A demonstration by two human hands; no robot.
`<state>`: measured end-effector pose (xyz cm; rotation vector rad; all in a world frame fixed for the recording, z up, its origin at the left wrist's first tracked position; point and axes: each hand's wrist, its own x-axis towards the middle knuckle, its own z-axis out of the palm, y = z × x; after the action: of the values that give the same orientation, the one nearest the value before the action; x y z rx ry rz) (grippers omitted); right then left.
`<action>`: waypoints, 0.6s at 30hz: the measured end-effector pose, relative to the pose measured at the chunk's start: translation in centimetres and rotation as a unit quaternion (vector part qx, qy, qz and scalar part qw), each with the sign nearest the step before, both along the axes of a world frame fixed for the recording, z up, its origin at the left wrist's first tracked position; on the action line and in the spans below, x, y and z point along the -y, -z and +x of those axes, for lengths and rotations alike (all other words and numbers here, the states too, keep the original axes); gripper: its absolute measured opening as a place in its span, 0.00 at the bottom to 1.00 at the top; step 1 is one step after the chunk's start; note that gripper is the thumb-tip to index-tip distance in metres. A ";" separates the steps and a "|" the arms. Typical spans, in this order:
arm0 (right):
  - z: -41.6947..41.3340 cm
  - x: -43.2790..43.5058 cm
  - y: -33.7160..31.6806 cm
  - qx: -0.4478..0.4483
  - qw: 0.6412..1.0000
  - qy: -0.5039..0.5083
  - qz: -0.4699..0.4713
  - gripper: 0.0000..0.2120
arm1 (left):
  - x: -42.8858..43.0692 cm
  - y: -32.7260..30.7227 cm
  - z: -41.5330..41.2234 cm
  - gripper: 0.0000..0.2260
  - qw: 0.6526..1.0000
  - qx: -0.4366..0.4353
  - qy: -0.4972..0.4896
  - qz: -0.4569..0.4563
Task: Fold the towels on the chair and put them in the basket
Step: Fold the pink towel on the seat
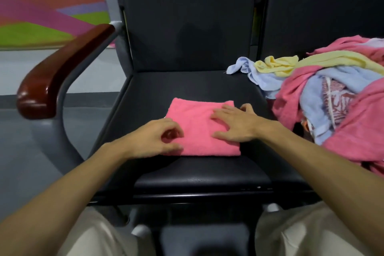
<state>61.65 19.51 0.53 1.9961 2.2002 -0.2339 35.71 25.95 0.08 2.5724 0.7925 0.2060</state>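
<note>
1. The left hand (154, 138) has its fingers and thumb curled in at the near left corner of the folded pink terry towel (197, 122). Pink cloth shows between them, so it appears to pinch that edge.
2. The right hand (234, 123) lies flat on the towel's right half, palm down with fingers spread and relaxed. It presses the cloth and grasps nothing.
3. Under both hands the towel is a compact rectangle several layers thick, with tidy edges. It rests on the black padded chair seat (187, 87), directly in front of the person.
4. I judge the folding of this piece to be finished or nearly so. What the hands seem to be doing now is smoothing it or squaring the corner.
5. Beyond the right hand, further right, is a rumpled heap of unfolded towels (324, 93). It holds pink, pale blue and pale yellow terry and one patterned cloth.
6. A pale blue towel (259, 81) and a pale yellow towel (278, 64) trail out of that heap toward the seat, away from the right hand's fingertips.
7. Out past the left hand is the chair's reddish-brown wooden armrest (62, 72), well clear of the work.
8. The basket is not in view, so how many towels already sit in it cannot be told.
9. Most of the task looks to be ahead. This towel has yet to go into the basket, and the whole heap has yet to be folded and moved over.
</note>
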 end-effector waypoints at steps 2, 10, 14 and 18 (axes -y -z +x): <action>0.1 -0.1 0.1 -0.009 0.999 -0.007 0.038 0.30 | 0.0 0.3 -1.0 0.20 1.000 0.003 0.019 0.006; -0.5 3.2 -0.5 -0.053 0.995 -0.075 0.050 0.29 | -1.9 2.1 -3.1 0.19 0.999 0.015 0.021 0.022; -0.1 3.7 0.4 -0.081 0.993 -0.061 0.053 0.33 | -1.9 2.3 -2.3 0.16 0.998 0.031 -0.009 0.055; -0.1 3.6 -0.5 -0.076 0.992 -0.040 0.091 0.21 | -1.5 1.8 -1.5 0.11 0.993 0.089 -0.076 0.022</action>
<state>61.59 15.95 1.02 2.0365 2.4731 -0.1859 34.23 27.47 -1.76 2.4921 0.9263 0.4977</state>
